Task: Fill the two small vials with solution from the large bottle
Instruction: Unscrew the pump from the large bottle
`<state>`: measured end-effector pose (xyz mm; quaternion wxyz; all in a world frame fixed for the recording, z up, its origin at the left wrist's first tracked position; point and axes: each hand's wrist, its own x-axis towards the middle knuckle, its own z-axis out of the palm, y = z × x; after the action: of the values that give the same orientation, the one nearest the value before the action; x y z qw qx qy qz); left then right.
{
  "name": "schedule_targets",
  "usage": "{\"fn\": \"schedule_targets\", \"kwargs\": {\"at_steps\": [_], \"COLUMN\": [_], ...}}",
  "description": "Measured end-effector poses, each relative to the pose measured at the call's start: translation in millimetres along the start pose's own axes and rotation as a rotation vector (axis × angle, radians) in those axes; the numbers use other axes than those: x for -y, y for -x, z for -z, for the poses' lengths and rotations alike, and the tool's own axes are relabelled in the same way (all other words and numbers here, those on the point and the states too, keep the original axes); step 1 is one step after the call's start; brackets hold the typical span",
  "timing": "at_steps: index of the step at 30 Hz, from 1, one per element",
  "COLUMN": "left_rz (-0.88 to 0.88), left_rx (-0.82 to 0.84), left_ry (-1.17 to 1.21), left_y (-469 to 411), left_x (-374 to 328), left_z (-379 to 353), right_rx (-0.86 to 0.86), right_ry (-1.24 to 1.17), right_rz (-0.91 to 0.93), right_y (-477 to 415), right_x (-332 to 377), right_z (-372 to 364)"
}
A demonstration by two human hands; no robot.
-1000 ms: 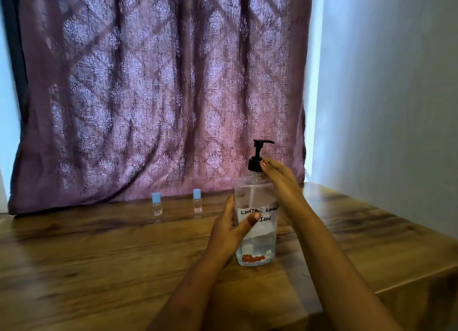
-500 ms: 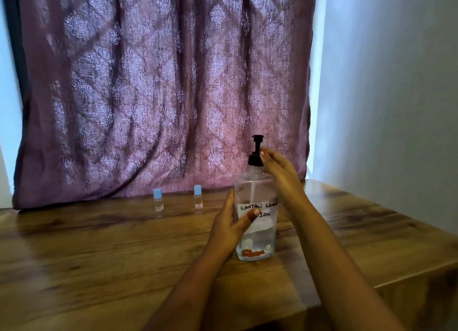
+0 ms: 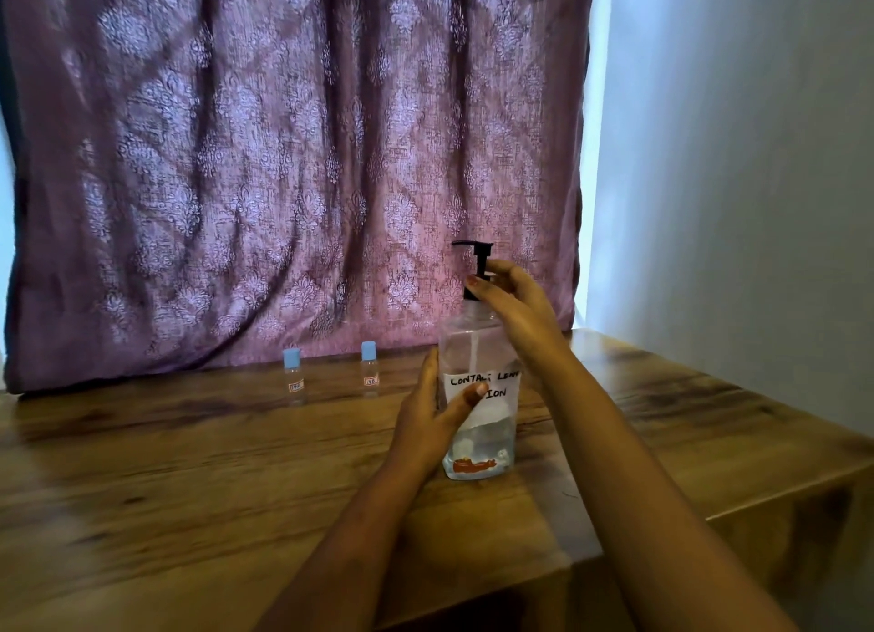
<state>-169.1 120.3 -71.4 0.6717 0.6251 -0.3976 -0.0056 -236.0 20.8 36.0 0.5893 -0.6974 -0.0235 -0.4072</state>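
A large clear bottle (image 3: 487, 437) with a white handwritten label stands upright on the wooden table (image 3: 189, 480). My left hand (image 3: 432, 421) wraps around its body from the left. My right hand (image 3: 513, 302) grips the collar of its black pump top (image 3: 477, 253), whose nozzle points left. Two small vials with blue caps, the left vial (image 3: 293, 376) and the right vial (image 3: 369, 369), stand capped farther back by the curtain, left of the bottle.
A purple patterned curtain (image 3: 293, 158) hangs behind the table. A pale wall (image 3: 738, 182) rises on the right. The table's right corner edge (image 3: 775, 499) lies close to my right forearm.
The pump nozzle has turned from pointing right, through facing the camera, to pointing left under my right hand. The bottle stays in place in my left hand.
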Motion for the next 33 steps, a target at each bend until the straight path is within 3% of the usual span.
{"fn": "schedule_targets", "kwargs": {"at_steps": [3,9,14,17,24,33], "left_rz": [-0.006,-0.007,-0.056,-0.069,-0.084,0.031], "left_rx": [-0.005,-0.034,-0.096,-0.108,-0.151,-0.170], "left_ry": [0.021,0.012,-0.058,-0.079,-0.093,-0.075], "left_y": [0.8,3.9,2.8,2.2,1.4,-9.1], "left_x": [-2.3,-0.3,4.6,7.4,8.1,11.8], "left_z": [-0.9,-2.4,-1.3,-1.0,2.3,4.5], "right_rx": [-0.048,-0.060,0.047,0.027,-0.032,-0.264], "right_ry": [0.114,0.070,0.176,0.265,0.185,-0.030], "right_rz": [0.040,0.035,0.033,0.058,0.108,0.264], "right_y": [0.9,-6.5,-6.2,-6.2,-13.5,-23.0], "right_x": [0.0,6.2,10.5,8.6,27.8,68.1], "right_z": [-2.6,0.8,-1.3,-1.1,1.3,22.9]}}
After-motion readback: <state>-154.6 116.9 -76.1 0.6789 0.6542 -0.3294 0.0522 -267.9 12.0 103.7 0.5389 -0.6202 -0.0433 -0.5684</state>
